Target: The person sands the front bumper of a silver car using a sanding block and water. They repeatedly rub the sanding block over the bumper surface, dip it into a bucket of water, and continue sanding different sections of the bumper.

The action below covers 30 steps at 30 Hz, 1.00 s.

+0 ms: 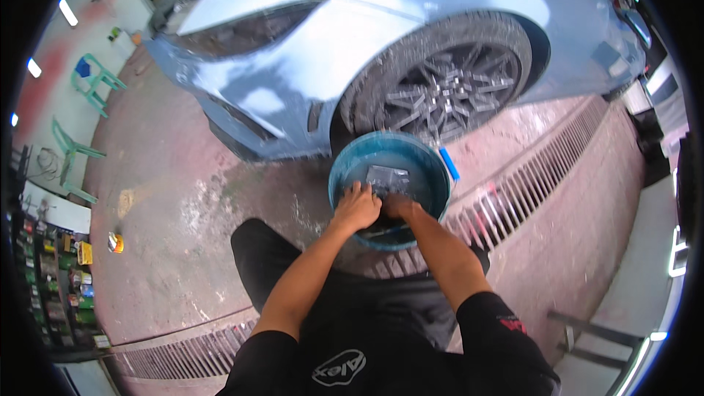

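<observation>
Two hands at work in one teal bucket (435, 163)! The left hand (358, 210) has its fingers bent, the right hand (400, 207) dips into murky water (357, 174); whether either grips anything, I cannot tell. One grey slab (387, 177) sits in that bucket, just beyond the fingers. One blue bar (449, 164) lies beside it on the right, one car wheel (449, 92) behind, two floor grates (506, 214) across the ground.

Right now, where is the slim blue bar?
In the head view, right of centre: the blue bar is just beyond the right side of the teal tub, below the car's wheel in the picture.
</observation>
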Motion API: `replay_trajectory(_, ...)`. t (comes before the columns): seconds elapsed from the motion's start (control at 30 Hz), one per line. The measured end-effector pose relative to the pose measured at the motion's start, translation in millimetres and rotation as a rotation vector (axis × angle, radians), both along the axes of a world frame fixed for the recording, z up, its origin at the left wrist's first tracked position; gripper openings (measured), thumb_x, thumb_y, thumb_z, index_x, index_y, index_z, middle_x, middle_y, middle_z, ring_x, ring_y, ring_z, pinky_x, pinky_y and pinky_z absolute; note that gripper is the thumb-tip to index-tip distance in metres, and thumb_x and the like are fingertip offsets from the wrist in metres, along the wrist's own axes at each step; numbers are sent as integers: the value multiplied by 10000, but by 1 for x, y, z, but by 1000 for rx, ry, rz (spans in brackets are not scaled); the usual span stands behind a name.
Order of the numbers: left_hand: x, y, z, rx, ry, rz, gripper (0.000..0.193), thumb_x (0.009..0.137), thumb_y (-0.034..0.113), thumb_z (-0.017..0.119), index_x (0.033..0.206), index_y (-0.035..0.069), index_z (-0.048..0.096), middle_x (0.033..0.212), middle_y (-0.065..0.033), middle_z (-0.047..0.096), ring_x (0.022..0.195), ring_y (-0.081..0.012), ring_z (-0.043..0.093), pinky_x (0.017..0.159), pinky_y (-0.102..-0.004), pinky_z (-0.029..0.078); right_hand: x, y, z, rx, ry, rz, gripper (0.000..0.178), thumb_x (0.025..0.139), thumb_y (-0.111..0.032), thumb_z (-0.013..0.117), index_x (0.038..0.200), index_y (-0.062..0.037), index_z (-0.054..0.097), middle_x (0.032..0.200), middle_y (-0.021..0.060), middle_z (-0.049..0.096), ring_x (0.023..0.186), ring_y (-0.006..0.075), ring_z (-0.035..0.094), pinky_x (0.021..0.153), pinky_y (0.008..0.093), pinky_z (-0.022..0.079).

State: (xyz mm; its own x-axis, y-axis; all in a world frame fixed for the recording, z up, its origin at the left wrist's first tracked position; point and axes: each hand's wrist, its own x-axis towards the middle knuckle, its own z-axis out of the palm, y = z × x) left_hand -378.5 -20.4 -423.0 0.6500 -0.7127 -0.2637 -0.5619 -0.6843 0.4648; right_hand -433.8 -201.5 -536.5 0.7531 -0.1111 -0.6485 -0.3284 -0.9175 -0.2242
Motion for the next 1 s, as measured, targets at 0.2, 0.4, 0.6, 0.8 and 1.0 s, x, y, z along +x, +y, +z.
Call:
replay_trajectory(0.2, 1, 20, -8, -144, -117, -144, 454, 969, 89, 683, 1400, -41, 622, 1365, -323, 649, 1223, -524, 715, 1056, -596, 598, -14, -4, -6, 66, 187, -8, 467, 1041, -369, 681, 1398, -91, 799, 1521, 184, 729, 1396, 345, 708, 1169, 505, 542)
replay_trajectory(0.4, -4, 25, 15, -354, -66, -41, 362, 918, 59, 747, 1247, -8, 610, 1224, -277, 687, 1128, -512, 741, 909, -603, 620, -25, -2, 5, 29, 173, -202, 490, 1045, -375, 646, 1404, -73, 789, 1468, 239, 743, 1356, 403, 727, 1163, 506, 556)
replay_trajectory(0.6, 17, 37, -3, -739, -194, 133, 422, 938, 95, 739, 1343, 34, 642, 1229, -216, 723, 1067, -462, 746, 918, -555, 607, 14, 8, 20, -146, -404, -733, 494, 1026, -424, 655, 1277, -38, 835, 1389, 296, 761, 1327, 461, 731, 1142, 518, 584)
replay_trajectory(0.8, -33, -8, 5, -960, -4, 189, 416, 927, 71, 732, 1334, 39, 655, 1196, -210, 736, 1127, -445, 735, 936, -530, 604, -78, -120, -80, -248, 81, 298, 346, 1065, -282, 620, 1255, -88, 834, 1091, 202, 829, 1080, 398, 809, 942, 556, 633)
replay_trajectory(1.0, 19, 32, -2, -973, -190, 333, 434, 895, 34, 742, 1317, 39, 640, 1160, -213, 691, 1077, -461, 712, 910, -538, 589, 61, -32, 131, 796, -208, -753, 288, 1093, -212, 578, 848, -116, 693, 750, 45, 687, 596, 128, 629, 483, 342, 472)
